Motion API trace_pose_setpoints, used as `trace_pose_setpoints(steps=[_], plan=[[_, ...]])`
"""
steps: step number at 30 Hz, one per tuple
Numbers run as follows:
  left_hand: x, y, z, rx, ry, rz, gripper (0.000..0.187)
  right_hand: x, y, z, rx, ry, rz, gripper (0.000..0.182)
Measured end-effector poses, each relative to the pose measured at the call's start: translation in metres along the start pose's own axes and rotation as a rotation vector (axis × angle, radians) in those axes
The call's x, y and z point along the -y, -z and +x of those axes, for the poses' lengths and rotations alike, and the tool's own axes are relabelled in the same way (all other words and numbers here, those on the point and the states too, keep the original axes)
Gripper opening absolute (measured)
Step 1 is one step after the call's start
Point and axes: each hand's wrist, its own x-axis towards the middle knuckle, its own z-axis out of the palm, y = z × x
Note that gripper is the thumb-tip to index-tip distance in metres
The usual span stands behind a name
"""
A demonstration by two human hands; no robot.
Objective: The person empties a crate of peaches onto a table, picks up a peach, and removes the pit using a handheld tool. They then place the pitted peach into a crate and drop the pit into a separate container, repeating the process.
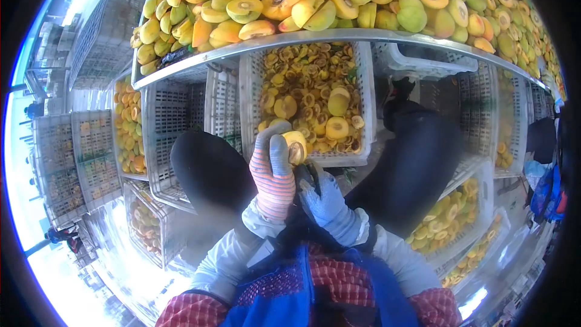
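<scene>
My left hand (273,172), in an orange-and-grey striped glove, grips a yellow peach half (295,147) between thumb and fingers. The cut face of this half shows a brownish hollow. Close beside it, my right hand (328,201) wears a blue-grey glove with its fingers curled around something dark, too hidden to name. Both hands are above my lap, at the near edge of a white plastic crate (366,103). That crate holds cut peach scraps and several larger pieces (338,127).
A metal-edged table (339,36) heaped with halved peaches (417,6) spans the front. My knees (212,166) flank the middle crate. More plastic crates (166,139) stand left, and peach-filled ones (448,224) right. Stacked crates (103,42) rise at far left.
</scene>
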Motion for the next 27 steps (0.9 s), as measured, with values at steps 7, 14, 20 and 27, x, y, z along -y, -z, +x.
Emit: trace_pose_setpoints(steps=[7, 14, 20, 27], plan=[[0.003, 0.005, 0.0, 0.158, 0.12, -0.075, 0.023, -0.034, -0.005, -0.015, 0.044, -0.034, -0.036, 0.045], [0.008, 0.022, 0.019, 0.415, 0.157, -0.027, 0.025, -0.018, 0.009, -0.008, 0.351, -0.597, 0.973, 0.03], [0.025, 0.03, 0.013, 0.405, 0.209, -0.118, 0.027, -0.002, 0.012, 0.002, 0.616, -0.787, 1.251, 0.044], [0.024, 0.02, 0.005, 0.253, 0.642, -0.681, 0.038, -0.01, -0.006, 0.005, 0.833, -0.878, 2.002, 0.047]])
